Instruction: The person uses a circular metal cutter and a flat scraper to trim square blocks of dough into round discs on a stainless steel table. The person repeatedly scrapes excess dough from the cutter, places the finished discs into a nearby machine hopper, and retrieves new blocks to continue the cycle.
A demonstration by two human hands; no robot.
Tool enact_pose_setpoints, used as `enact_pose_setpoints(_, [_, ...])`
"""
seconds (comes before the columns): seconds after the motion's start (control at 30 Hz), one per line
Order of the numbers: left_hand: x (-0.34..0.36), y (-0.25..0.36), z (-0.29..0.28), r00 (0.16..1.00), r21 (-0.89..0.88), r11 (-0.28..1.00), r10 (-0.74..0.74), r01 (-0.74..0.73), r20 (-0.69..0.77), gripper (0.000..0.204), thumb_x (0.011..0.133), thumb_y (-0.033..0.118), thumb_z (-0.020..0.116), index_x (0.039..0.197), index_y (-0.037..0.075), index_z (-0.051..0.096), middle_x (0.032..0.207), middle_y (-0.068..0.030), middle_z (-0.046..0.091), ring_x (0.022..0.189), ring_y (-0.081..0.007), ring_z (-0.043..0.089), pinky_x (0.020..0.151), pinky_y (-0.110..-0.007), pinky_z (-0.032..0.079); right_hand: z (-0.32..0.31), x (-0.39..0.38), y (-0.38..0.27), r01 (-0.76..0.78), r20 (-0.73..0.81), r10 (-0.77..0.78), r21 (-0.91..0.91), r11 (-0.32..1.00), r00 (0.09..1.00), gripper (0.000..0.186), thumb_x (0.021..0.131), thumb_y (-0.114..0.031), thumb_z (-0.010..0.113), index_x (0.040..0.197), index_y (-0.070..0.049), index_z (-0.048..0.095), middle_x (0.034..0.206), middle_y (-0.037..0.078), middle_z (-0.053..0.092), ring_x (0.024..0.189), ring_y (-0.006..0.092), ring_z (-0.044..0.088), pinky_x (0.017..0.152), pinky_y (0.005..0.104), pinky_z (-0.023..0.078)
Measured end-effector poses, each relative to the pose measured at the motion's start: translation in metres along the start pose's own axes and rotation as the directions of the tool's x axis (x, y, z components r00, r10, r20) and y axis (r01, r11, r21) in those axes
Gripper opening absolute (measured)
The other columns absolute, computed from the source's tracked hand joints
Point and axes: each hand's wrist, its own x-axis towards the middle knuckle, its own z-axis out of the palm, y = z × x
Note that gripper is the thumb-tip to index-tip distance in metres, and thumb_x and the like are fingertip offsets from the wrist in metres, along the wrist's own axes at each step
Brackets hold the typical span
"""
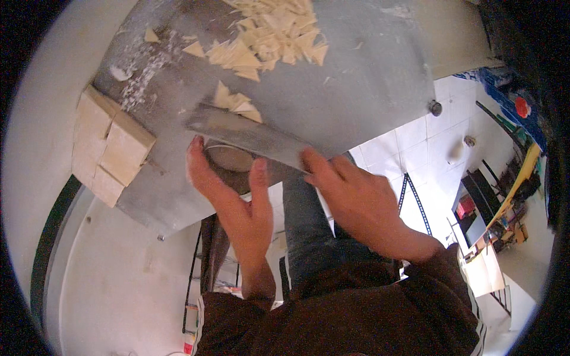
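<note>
My right hand is closed around the handle end of a large, wide-bladed knife. The blade, slightly blurred, slants to the upper left just above the metal table. My left hand is open, thumb and fingers apart, close to the near side of the blade at the table's front edge. Between thumb and fingers a round, rimmed shape shows; I cannot tell what it is. A few pale, flat dough-like triangles lie against the blade's far side. Farther off spreads a heap of cut triangles.
Stacked pale, flat dough-like slabs sit at the table's left edge by the wall. White flour is scattered at the far left, near loose triangles. To the right, past the table edge, a tiled floor and a cluttered shelf are visible.
</note>
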Motion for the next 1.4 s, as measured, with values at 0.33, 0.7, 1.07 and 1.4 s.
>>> enact_pose_setpoints(0.33, [0.001, 0.002, 0.002, 0.999, -0.008, 1.0, -0.025, 0.025, -0.039, 0.079, 0.099, 0.022, 0.07, 0.158, -0.005, 0.025, 0.157, -0.0284, 0.031, 0.151, -0.0405, 0.026, 0.124, -0.051, 0.02, -0.002, -0.008, 0.006, -0.129, 0.168, 0.13, -0.019, 0.991, 0.977, 0.037, 0.102, -0.029, 0.062, 0.135, -0.014, 0.057, 0.088, 0.009, 0.064, 0.064, 0.0292, 0.071, 0.051, 0.0403, 0.057])
enact_pose_setpoints(0.7, [0.028, -0.039, -0.022, 0.988, -0.397, 0.905, -0.148, 0.154, 0.045, 0.087, 0.104, 0.073, 0.025, 0.15, 0.002, 0.047, 0.154, -0.0163, 0.049, 0.142, -0.0339, 0.047, 0.122, -0.049, 0.032, -0.008, -0.015, 0.022, -0.122, -0.113, 0.189, 0.438, 0.891, 0.976, 0.044, 0.105, -0.028, 0.058, 0.145, -0.013, 0.049, 0.11, 0.018, 0.066, 0.092, 0.0419, 0.07, 0.071, 0.049, 0.06])
enact_pose_setpoints(1.07, [-0.001, -0.044, -0.02, 0.909, -0.724, 0.604, -0.411, 0.333, 0.075, 0.077, 0.106, 0.064, 0.038, 0.154, 0.003, 0.042, 0.162, -0.0153, 0.039, 0.15, -0.0309, 0.037, 0.124, -0.049, 0.028, 0.011, -0.03, 0.01, -0.143, 0.136, 0.093, 0.431, 0.891, 0.986, 0.046, 0.104, -0.018, 0.06, 0.147, -0.008, 0.048, 0.119, 0.023, 0.067, 0.088, 0.0382, 0.073, 0.07, 0.0457, 0.059])
enact_pose_setpoints(1.4, [-0.01, -0.01, -0.004, 0.991, -0.036, 0.995, -0.094, 0.091, -0.098, 0.094, 0.081, 0.007, 0.078, 0.159, -0.004, 0.025, 0.164, -0.0258, 0.026, 0.154, -0.0402, 0.022, 0.125, -0.052, 0.018, -0.003, -0.019, 0.023, 0.102, 0.017, -0.106, 0.149, 0.983, 0.994, 0.057, 0.097, -0.026, 0.07, 0.149, -0.014, 0.053, 0.088, 0.008, 0.059, 0.067, 0.0229, 0.065, 0.056, 0.0387, 0.053])
